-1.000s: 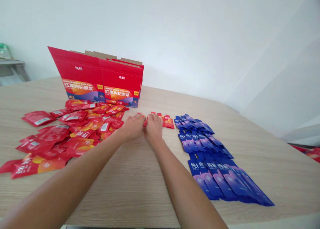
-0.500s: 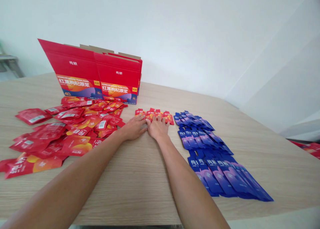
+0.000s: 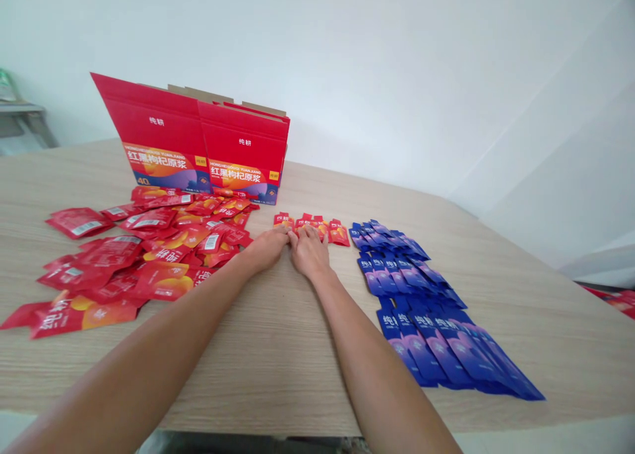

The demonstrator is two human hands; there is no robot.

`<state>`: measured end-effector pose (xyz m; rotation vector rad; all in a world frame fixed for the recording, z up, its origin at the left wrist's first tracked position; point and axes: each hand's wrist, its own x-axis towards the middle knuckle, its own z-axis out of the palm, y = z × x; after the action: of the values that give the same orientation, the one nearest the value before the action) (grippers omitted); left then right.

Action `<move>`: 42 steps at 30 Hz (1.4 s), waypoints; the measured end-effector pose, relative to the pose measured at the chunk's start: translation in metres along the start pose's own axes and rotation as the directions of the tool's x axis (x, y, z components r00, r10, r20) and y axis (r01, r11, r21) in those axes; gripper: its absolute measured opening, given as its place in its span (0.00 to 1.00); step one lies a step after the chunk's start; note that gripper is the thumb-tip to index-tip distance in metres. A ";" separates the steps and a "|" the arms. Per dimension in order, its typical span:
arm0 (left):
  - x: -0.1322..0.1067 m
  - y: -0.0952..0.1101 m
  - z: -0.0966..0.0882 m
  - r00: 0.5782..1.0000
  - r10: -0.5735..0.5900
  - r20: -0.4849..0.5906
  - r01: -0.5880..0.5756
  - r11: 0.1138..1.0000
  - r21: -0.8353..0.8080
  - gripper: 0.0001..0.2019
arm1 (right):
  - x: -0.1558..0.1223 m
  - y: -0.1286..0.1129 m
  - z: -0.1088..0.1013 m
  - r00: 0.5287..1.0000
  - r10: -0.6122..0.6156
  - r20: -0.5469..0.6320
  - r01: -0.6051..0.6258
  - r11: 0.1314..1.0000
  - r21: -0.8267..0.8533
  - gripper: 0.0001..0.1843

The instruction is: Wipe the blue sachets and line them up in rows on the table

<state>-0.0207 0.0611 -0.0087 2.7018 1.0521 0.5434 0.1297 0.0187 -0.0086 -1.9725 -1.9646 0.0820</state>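
Several red pouches stand in a short row at the middle of the table, spouts pointing away from me. My left hand (image 3: 269, 245) lies over the lower part of the leftmost red pouch (image 3: 284, 220), fingers stretched forward. Beside it, my right hand (image 3: 310, 250) rests with fingers spread on the overlapping middle pouches (image 3: 304, 222). The thumbs nearly meet. Just right of my right hand lies another red pouch (image 3: 338, 233), its front uncovered. My fingers hide the lower parts of the other pouches.
A loose heap of red pouches (image 3: 166, 280) covers the table's left side. Behind it stands an open red carton (image 3: 243, 151). On the right, blue pouches (image 3: 436, 348) overlap in three rows. A white wall (image 3: 377, 77) rises behind the table (image 3: 278, 361).
The view has turned slightly left, so most things sit further right. My right hand has shifted a little left relative to the rightmost red pouch. Both hands stay on the row.
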 end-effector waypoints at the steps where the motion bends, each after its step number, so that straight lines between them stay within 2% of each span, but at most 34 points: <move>1: 0.002 -0.001 0.000 1.000 -0.003 0.001 0.003 1.000 0.006 0.26 | 0.000 0.000 0.001 1.000 -0.001 0.008 0.001 1.000 0.003 0.30; 6: 0.004 -0.002 -0.001 1.000 -0.012 0.011 0.012 0.999 0.033 0.24 | 0.002 0.003 0.005 1.000 -0.002 0.009 0.002 1.000 -0.008 0.31; 12: 0.000 0.007 -0.001 0.998 -0.069 0.010 0.068 0.993 0.096 0.24 | -0.001 0.000 0.001 1.000 -0.002 -0.011 0.002 1.000 0.003 0.30; 14: 0.000 0.008 -0.007 0.995 -0.097 -0.007 0.097 0.987 0.126 0.25 | -0.003 -0.002 0.000 0.999 0.015 -0.029 -0.014 1.000 0.018 0.29; 17: -0.001 0.002 -0.027 0.984 -0.164 -0.071 0.175 0.969 0.173 0.25 | -0.004 -0.006 -0.001 0.997 0.035 -0.073 -0.033 0.999 0.039 0.28; 20: -0.010 -0.019 -0.054 0.935 -0.299 -0.192 0.336 0.920 0.200 0.25 | -0.005 -0.010 0.001 0.994 0.027 -0.102 -0.023 0.999 0.045 0.30; 22: -0.020 -0.038 -0.069 0.847 -0.460 -0.268 0.517 0.831 0.205 0.28 | -0.005 -0.011 0.003 0.994 0.018 -0.107 -0.013 0.999 0.048 0.32; 25: -0.033 -0.063 -0.078 0.768 -0.611 -0.191 0.640 0.728 0.244 0.31 | -0.005 -0.012 0.005 0.995 0.010 -0.101 -0.004 0.998 0.055 0.32; 28: -0.037 -0.077 -0.076 0.730 -0.664 -0.161 0.680 0.687 0.255 0.29 | -0.005 -0.012 0.006 0.996 0.005 -0.090 -0.001 0.999 0.045 0.33; 35: -0.027 -0.070 -0.076 0.638 -0.734 -0.232 0.769 0.591 0.244 0.24 | -0.005 -0.010 0.009 0.996 -0.014 -0.092 0.016 1.000 0.021 0.33; 42: -0.027 -0.062 -0.079 0.594 -0.744 -0.305 0.804 0.553 0.218 0.20 | -0.006 -0.010 0.009 0.997 -0.024 -0.080 0.026 1.000 0.016 0.34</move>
<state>-0.1091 0.0914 0.0374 2.0454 2.3979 0.4441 0.1175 0.0141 -0.0151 -1.9099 -1.9314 0.0138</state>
